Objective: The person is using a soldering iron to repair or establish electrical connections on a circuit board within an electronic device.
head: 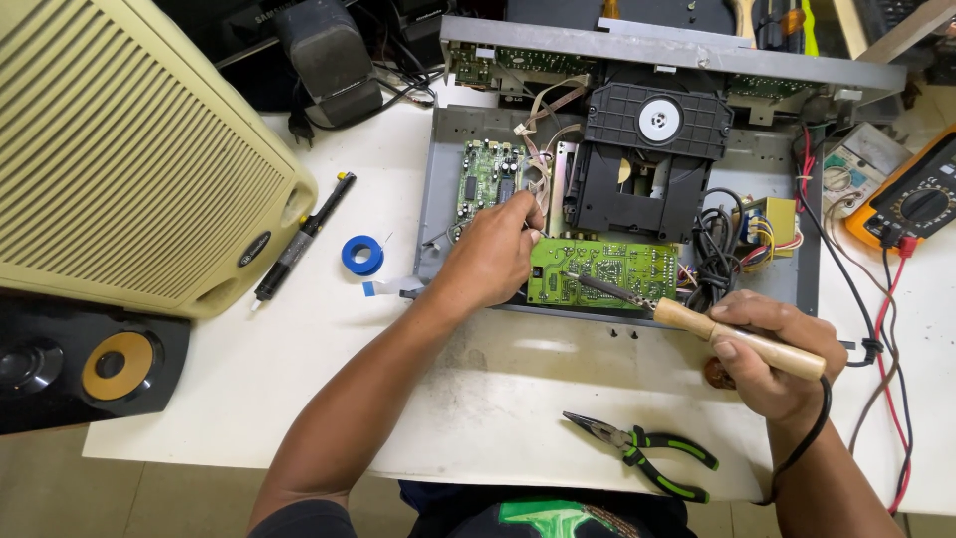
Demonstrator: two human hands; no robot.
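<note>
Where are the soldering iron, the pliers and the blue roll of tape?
soldering iron [742, 337], head view, on its wooden handle in the right hand.
pliers [637, 441], head view, near the pivot.
blue roll of tape [362, 255], head view, on its ring.

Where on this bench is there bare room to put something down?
Bare table lies between the blue tape roll, the left forearm and the near edge, and just left of the pliers. It is crowded around the open player chassis and the multimeter leads.

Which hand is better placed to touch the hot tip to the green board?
The right hand, probably. It holds the soldering iron by its wooden handle, tip resting over the green circuit board. The left hand only grips the board's edge.
</note>
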